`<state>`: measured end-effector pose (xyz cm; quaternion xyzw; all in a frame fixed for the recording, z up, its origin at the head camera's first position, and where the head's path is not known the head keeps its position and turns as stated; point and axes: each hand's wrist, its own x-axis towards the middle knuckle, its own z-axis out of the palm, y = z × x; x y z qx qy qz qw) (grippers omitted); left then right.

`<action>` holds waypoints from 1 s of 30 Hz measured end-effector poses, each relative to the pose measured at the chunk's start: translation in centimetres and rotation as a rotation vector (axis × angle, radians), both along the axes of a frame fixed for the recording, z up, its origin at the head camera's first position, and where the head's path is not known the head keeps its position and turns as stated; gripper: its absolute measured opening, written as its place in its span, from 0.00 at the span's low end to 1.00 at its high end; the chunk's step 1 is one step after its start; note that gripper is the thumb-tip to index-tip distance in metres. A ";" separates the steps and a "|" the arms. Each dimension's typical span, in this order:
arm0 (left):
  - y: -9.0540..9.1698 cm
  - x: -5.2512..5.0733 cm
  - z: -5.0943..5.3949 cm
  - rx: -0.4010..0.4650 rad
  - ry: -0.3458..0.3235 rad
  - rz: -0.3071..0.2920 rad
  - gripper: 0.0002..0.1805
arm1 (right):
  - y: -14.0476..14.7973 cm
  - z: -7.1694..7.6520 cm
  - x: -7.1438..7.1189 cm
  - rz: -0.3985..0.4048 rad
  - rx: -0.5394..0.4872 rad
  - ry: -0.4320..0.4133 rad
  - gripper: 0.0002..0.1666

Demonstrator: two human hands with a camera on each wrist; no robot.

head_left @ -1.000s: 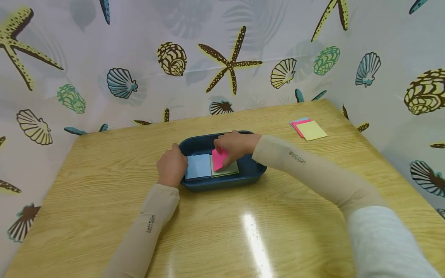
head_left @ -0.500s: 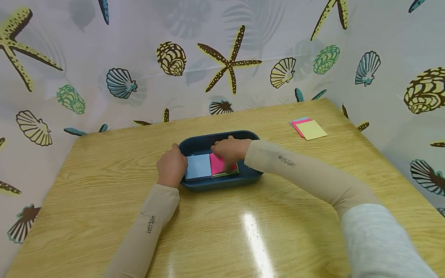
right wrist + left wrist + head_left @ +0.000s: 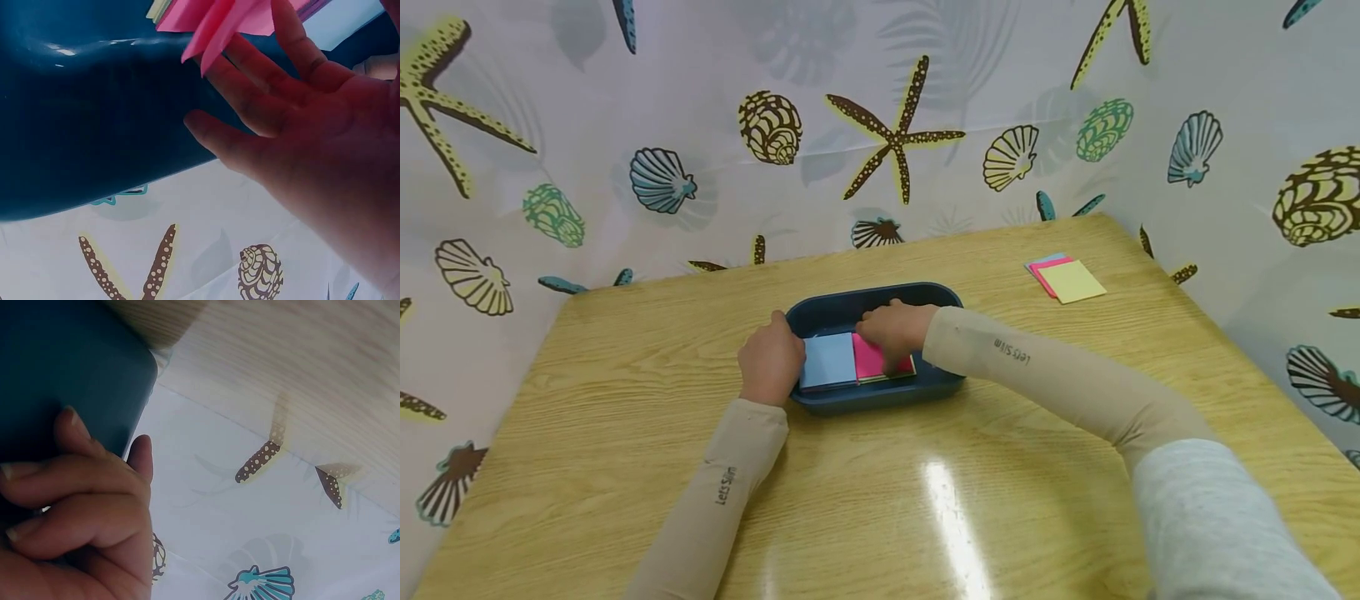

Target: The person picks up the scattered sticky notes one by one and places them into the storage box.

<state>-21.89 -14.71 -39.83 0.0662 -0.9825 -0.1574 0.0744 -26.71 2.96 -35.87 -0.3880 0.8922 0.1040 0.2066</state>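
Observation:
A dark blue oblong tray (image 3: 857,406) lies on the table in the head view. My left hand (image 3: 771,358) grips its left end, and the left wrist view shows those fingers (image 3: 81,478) curled at the tray wall. Inside the tray, a stack of light blue sticky notes (image 3: 829,360) sits beside a pink sticky note (image 3: 868,358) on a pale stack. My right hand (image 3: 895,329) rests on the pink note with its fingers extended. In the right wrist view, pink flaps (image 3: 215,34) stand up at the fingertips of the right hand (image 3: 300,106).
On the wooden table (image 3: 1037,483), a fanned pile of blue, pink and yellow sticky notes (image 3: 1072,281) lies toward the back right. Behind and to the right rises a white cloth (image 3: 715,75) printed with starfish and shells.
My right hand has lowered the pink note, which stood tilted in its pinch, flat onto the pale stack and loosened its fingers there. My left hand has stayed at the tray.

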 end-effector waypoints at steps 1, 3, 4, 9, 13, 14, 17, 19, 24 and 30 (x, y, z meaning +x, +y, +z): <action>0.0 0.0 0.0 0.000 0.004 -0.002 0.14 | 0.1 0.1 0.0 -0.003 -0.002 -0.003 0.27; 0.0 0.0 0.0 -0.001 0.010 -0.005 0.14 | 0.2 0.2 0.1 -0.009 -0.005 -0.012 0.25; 0.0 0.0 0.0 -0.003 0.010 -0.004 0.14 | 0.3 0.3 0.1 -0.012 -0.007 -0.016 0.25; 0.0 -0.1 -0.1 -0.007 0.009 -0.003 0.14 | 0.9 1.0 0.6 -0.031 -0.079 -0.034 0.25; 0.0 -0.1 -0.1 -0.006 0.004 0.001 0.14 | 2.3 2.3 1.0 -0.044 -0.266 -0.034 0.21; 0.0 -0.1 -0.1 -0.006 0.003 0.002 0.15 | 2.7 2.7 1.1 -0.046 -0.325 -0.026 0.19; -0.1 0.0 0.0 -0.007 0.003 0.002 0.15 | 4.7 3.9 1.1 -0.044 -0.503 0.051 0.14; 0.0 0.0 0.1 -0.008 -0.005 0.005 0.16 | 6.4 4.4 0.9 -0.088 -0.615 0.111 0.11; 0.2 0.1 0.2 -0.010 -0.016 0.008 0.17 | 11.5 4.5 -0.7 -0.351 -0.731 0.305 0.12; 0.1 0.0 0.0 -0.019 -0.002 -0.001 0.17 | 17.9 2.1 -3.2 -0.605 -0.555 0.503 0.15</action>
